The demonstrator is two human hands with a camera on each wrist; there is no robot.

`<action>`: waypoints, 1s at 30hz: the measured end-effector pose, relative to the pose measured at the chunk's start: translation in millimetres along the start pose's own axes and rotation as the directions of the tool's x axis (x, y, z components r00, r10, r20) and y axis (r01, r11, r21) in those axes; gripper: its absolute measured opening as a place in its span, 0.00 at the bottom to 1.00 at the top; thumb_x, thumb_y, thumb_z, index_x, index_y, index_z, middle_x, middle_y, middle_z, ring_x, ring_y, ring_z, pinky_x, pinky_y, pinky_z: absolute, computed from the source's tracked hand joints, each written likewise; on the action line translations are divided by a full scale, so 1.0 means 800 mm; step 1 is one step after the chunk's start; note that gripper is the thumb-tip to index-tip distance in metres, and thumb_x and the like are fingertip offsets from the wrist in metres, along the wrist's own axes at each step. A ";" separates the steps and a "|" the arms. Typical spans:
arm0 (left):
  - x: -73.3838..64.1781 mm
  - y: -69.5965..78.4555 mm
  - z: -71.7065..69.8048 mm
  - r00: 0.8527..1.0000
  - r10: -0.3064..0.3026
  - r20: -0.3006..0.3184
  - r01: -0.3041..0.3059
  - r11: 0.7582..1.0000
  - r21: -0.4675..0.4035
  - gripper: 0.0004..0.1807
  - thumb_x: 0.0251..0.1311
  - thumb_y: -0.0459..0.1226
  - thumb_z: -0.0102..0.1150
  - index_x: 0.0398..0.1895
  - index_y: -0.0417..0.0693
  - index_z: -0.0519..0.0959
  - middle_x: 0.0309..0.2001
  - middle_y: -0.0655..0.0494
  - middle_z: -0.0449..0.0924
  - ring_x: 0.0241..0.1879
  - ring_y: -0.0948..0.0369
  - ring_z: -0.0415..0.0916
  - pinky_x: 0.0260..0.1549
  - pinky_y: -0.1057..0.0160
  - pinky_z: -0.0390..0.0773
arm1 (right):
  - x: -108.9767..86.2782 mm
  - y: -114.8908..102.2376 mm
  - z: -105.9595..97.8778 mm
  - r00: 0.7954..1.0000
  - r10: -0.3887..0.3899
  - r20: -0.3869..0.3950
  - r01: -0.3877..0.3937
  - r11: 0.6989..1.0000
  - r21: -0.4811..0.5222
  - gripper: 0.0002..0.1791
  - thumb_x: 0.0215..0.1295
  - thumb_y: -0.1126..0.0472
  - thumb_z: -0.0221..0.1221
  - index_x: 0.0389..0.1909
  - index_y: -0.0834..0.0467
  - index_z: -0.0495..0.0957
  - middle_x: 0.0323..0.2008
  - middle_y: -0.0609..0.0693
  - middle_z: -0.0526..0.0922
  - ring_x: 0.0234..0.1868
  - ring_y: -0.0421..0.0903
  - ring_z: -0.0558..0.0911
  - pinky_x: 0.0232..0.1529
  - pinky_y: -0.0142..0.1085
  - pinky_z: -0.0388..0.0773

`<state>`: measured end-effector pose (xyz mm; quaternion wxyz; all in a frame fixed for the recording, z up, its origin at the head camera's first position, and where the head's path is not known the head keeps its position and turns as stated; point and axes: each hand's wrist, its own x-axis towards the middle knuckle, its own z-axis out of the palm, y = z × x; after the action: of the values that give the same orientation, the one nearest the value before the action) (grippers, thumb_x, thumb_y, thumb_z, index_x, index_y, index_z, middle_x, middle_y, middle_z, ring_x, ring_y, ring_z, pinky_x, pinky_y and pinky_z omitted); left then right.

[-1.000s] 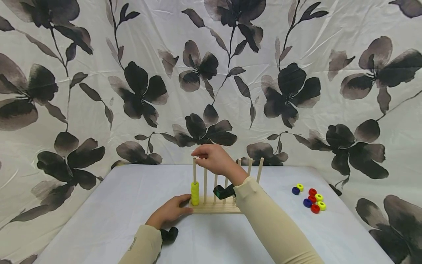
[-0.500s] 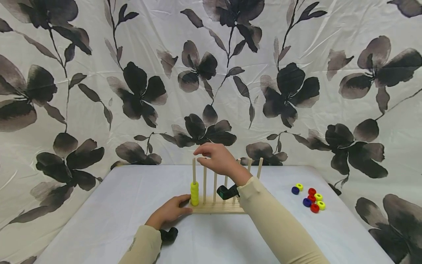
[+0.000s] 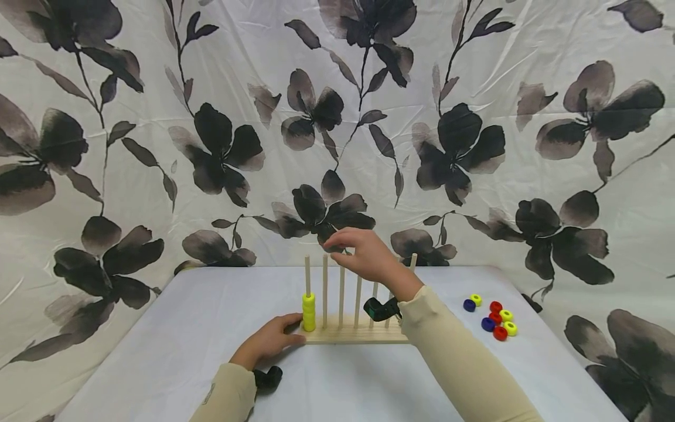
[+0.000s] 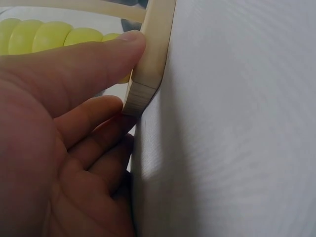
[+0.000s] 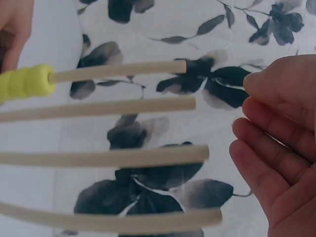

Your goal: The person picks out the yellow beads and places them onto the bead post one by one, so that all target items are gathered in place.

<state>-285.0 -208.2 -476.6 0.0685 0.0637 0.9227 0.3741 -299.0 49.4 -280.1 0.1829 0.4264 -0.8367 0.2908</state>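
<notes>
A wooden peg stand point(image 3: 358, 336) with several upright pegs stands on the white table. Its leftmost peg carries a stack of yellow beads point(image 3: 309, 313); the bare tip of that peg shows above them. My left hand point(image 3: 268, 340) holds the left end of the base, the thumb point(image 4: 111, 57) on one side and fingers around the end in the left wrist view. Above the pegs is my right hand point(image 3: 366, 256), fingers loosely bent and holding nothing. In the right wrist view its fingertips point(image 5: 242, 153) are apart from the ends of the bare pegs point(image 5: 168, 156).
Loose beads lie at the table's right: yellow ones point(image 3: 509, 328), red ones point(image 3: 500, 333) and dark blue ones point(image 3: 487, 324). Behind the table hangs a white cloth point(image 3: 385, 187) with dark flowers. Each wrist wears a small black camera point(image 3: 269, 380).
My right hand has moved right, away from the leftmost peg's tip, its thumb and forefinger spreading apart slightly. The left hand stays at the base, and the yellow stack looks the same.
</notes>
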 end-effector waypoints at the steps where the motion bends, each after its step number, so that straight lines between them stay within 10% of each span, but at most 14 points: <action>1: 0.000 0.000 0.000 1.000 0.001 0.000 -0.001 1.000 0.000 0.35 0.54 0.48 0.68 0.66 0.51 0.71 0.69 0.47 0.68 0.71 0.43 0.59 0.68 0.37 0.59 | -0.002 0.001 -0.002 1.000 0.006 0.000 -0.006 1.000 0.001 0.12 0.64 0.62 0.61 0.47 0.55 0.83 0.48 0.48 0.84 0.48 0.46 0.83 0.50 0.40 0.82; 30: -0.001 -0.001 -0.001 1.000 0.006 -0.002 -0.006 1.000 0.003 0.36 0.54 0.48 0.69 0.66 0.50 0.71 0.68 0.47 0.68 0.71 0.43 0.59 0.68 0.38 0.59 | -0.079 0.036 -0.061 0.991 0.113 -0.077 -0.117 0.992 -0.056 0.15 0.64 0.59 0.63 0.51 0.50 0.81 0.53 0.48 0.83 0.51 0.50 0.83 0.53 0.46 0.81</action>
<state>-284.6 -209.3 -476.1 0.0662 0.0662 0.9232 0.3729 -283.6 132.7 -287.2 0.2095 0.3607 -0.8610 0.2908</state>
